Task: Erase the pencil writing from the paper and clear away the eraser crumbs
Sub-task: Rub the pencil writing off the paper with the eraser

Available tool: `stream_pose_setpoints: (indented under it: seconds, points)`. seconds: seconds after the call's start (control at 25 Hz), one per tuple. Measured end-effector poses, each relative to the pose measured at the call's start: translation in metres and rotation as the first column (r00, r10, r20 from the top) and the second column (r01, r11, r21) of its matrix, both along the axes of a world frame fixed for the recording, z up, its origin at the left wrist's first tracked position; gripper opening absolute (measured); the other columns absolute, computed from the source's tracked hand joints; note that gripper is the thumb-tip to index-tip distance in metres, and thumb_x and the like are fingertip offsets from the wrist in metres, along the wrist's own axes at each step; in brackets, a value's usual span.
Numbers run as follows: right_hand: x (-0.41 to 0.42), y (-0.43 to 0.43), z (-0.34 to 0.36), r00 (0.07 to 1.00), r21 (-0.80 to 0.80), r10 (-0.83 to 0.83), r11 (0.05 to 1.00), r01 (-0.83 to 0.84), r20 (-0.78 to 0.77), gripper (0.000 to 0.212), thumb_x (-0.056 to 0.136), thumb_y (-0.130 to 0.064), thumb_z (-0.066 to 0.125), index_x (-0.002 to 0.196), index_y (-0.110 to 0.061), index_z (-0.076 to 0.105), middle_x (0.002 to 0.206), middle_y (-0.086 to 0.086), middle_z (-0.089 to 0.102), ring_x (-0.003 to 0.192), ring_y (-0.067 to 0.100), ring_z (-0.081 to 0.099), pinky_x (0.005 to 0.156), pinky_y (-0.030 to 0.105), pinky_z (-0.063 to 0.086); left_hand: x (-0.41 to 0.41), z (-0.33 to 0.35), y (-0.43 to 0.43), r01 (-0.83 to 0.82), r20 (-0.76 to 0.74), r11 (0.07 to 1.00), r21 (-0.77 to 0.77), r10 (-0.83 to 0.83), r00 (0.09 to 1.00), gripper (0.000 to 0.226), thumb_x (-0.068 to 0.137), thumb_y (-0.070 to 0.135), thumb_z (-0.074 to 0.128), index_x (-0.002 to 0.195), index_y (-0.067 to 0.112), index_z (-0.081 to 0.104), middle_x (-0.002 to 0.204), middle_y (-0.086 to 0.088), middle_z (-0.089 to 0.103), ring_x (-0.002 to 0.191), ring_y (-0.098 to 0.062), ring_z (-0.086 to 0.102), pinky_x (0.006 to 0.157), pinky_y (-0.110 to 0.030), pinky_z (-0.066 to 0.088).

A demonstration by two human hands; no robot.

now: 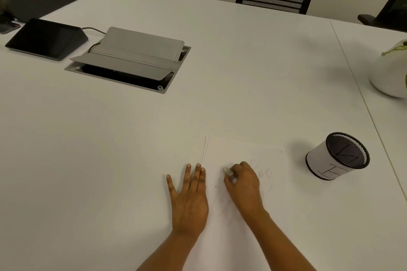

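Head view, remote watch. One white sheet of paper (242,152) lies on the white worktop (154,138), near the front edge and right of centre. Its outline is faint against the surface.

Left grip (189,200): the person's bare hand, released, fingers straight and flat. It lies along the sheet's left edge, fingertips at or just over the border. I read this as pinning the sheet.

Right grip (243,182): fingers curled, pinching a small white block eraser (227,171). The eraser's tip points forward and left and sits on or just above the paper; I cannot tell whether it touches.

Faint grey pencil writing (265,174) shows just right of the right grip, with more loops nearer the person, between the two wrists. Crumbs are too small to make out.

A black mesh pen cup with a white paper band (337,156) stands well apart to the right.

Step in hand, my judgement: erasing, still early to midway, since legible marks remain on both sides of the eraser. Clearing of crumbs is not yet begun.

Next move calls for short strokes over the remaining writing, with pressure on the eraser. The left grip must hold the sheet flat so it does not crease or slide. The sweep comes only when no marks are left.
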State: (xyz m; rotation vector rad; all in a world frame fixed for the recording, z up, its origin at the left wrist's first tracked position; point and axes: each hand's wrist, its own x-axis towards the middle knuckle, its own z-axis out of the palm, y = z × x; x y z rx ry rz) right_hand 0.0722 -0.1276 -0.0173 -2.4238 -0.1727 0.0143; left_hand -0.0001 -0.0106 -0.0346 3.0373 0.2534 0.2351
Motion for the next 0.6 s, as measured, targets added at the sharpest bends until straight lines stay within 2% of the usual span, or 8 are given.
stream_pose_setpoints:
  seconds: [0.12,0.2,0.32,0.44,0.52,0.6]
  points:
    - [0.023,-0.011,0.007,0.990,0.023,-0.139,0.990,0.139,0.007,0.022,0.087,-0.013,0.058,0.072,0.004,0.060,0.072,0.006,0.047,0.063,0.017,0.045,0.060,0.023,0.034,0.000,0.001,0.000,-0.001,-0.023,1.000,0.024,0.001,1.000,0.066,0.064,0.011,0.075,0.126,0.009,0.054,0.133,-0.009,0.053,0.125,-0.030,0.046,0.102,-0.060,0.001]
    - [0.025,-0.013,0.009,0.982,0.031,-0.190,0.981,0.190,0.007,0.024,0.088,-0.013,0.057,0.072,0.005,0.059,0.072,0.006,0.047,0.063,0.017,0.045,0.060,0.024,0.034,0.000,0.001,0.000,-0.004,-0.022,1.000,0.028,0.004,1.000,0.067,0.062,0.012,0.076,0.126,0.009,0.054,0.133,-0.009,0.053,0.124,-0.030,0.048,0.104,-0.062,0.005]
    - [0.001,-0.006,0.006,0.994,0.052,-0.109,0.993,0.110,-0.021,0.026,0.087,-0.010,0.056,0.062,-0.004,0.051,0.065,-0.002,0.042,0.060,0.014,0.043,0.058,0.022,0.033,0.001,0.000,-0.001,-0.006,-0.031,0.999,0.048,0.008,0.999,0.068,0.062,0.013,0.076,0.126,0.010,0.053,0.134,-0.008,0.052,0.124,-0.029,0.048,0.103,-0.066,0.018]
    - [-0.037,-0.001,-0.001,0.997,0.048,0.072,0.996,-0.072,0.002,0.028,0.084,-0.011,0.060,0.060,-0.013,0.048,0.061,-0.015,0.034,0.057,0.002,0.037,0.054,0.010,0.028,0.002,0.000,-0.002,-0.011,-0.022,0.999,0.037,0.012,1.000,0.069,0.058,0.013,0.079,0.124,0.010,0.056,0.131,-0.008,0.055,0.121,-0.028,0.051,0.095,-0.067,0.031]
    - [-0.028,-0.013,-0.001,0.998,0.023,0.062,0.998,-0.062,0.013,0.029,0.085,-0.012,0.060,0.058,-0.012,0.048,0.061,-0.011,0.036,0.056,0.005,0.038,0.051,0.012,0.027,0.001,0.000,-0.001,-0.013,-0.036,0.999,0.034,0.015,0.999,0.070,0.058,0.013,0.079,0.124,0.010,0.056,0.131,-0.008,0.055,0.121,-0.028,0.051,0.092,-0.066,0.036]
    - [-0.005,-0.031,0.003,0.998,0.006,-0.053,0.999,0.053,0.015,0.029,0.086,-0.012,0.059,0.060,-0.003,0.054,0.064,-0.001,0.042,0.058,0.014,0.041,0.050,0.018,0.026,0.000,-0.002,0.001,-0.001,-0.043,0.999,0.037,0.002,0.999,0.070,0.059,0.012,0.078,0.125,0.010,0.054,0.133,-0.007,0.054,0.123,-0.028,0.049,0.092,-0.067,0.037]
